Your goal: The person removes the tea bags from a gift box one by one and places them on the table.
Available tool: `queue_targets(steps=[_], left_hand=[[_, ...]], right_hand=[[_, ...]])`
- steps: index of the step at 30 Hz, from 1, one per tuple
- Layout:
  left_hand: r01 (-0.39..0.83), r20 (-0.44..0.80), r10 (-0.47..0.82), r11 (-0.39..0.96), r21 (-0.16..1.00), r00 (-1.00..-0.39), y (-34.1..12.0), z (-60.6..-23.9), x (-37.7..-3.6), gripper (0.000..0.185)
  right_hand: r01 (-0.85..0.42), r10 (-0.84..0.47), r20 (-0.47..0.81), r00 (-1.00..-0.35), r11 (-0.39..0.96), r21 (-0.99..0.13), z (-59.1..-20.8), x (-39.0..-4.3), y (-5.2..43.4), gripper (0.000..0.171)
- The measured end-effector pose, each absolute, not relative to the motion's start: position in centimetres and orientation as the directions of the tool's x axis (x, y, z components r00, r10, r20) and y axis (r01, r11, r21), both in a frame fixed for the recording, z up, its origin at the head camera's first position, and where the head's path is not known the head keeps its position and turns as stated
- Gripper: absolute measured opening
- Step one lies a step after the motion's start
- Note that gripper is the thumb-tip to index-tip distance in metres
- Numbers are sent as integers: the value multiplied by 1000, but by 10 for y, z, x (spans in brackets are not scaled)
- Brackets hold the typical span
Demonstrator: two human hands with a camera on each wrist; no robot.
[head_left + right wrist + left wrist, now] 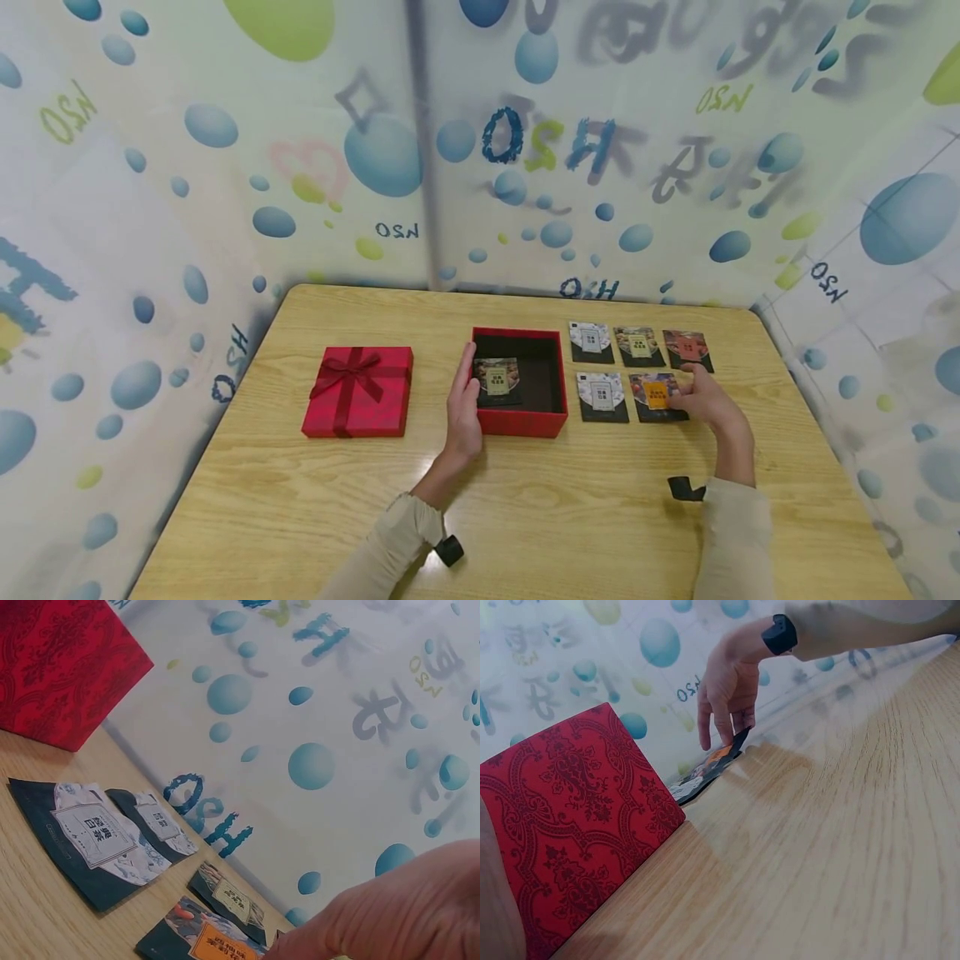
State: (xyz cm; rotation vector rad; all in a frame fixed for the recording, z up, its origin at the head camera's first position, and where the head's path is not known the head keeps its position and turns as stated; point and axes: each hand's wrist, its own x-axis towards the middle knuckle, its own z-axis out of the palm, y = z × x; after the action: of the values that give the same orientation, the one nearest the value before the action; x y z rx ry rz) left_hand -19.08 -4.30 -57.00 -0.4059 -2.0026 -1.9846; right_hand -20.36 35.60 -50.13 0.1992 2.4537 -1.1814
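Observation:
A red box [522,423] with a dark inside stands open on the table, and one black sachet with a yellow-green label [497,380] lies in its left part. My left hand [464,417] rests along the box's left wall with its fingers straight. At the right, my right hand [707,400] pinches the right edge of a black sachet with an orange label [651,396]. In the left wrist view that edge is tilted up between thumb and fingers. Beside it lie two white-label sachets [602,397], a yellow-label sachet [640,346] and a red-label sachet [687,347].
A red lid [378,408] with a dark red ribbon bow sits left of the box on the wooden table [570,517]. Behind the table hangs a pale wall covering [645,258] printed with blue and green drops.

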Motion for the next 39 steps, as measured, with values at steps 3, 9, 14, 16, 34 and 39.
queue_targets(steps=[3, 9, 14, 16, 34, 39], left_hand=[[400, 400, -4, 13, 916, -916, -43, -570, -191, 57], [403, 403, -5, 7, 915, -915, -43, -570, -191, 56], [404, 404, -9, -22, 915, -915, -43, -569, -190, 57], [405, 404, -10, -33, 914, -914, -43, -569, -190, 57], [383, 383, 3, 19, 924, -924, -43, -568, -190, 56], [387, 387, -1, 5, 922, -922, -44, -568, -190, 56]], right_hand=[[305, -43, -427, -903, 637, -708, -499, -204, 356, 80], [325, -15, -448, -894, 666, -671, -495, -202, 355, 80], [330, -5, -448, -894, 667, -668, -489, -199, 353, 79], [316, 5, -426, -905, 678, -664, -487, -199, 350, 78], [38, -31, -72, -997, 607, -793, -473, -202, 282, 34], [7, -81, -66, -995, 578, -816, -470, -206, 256, 30]])
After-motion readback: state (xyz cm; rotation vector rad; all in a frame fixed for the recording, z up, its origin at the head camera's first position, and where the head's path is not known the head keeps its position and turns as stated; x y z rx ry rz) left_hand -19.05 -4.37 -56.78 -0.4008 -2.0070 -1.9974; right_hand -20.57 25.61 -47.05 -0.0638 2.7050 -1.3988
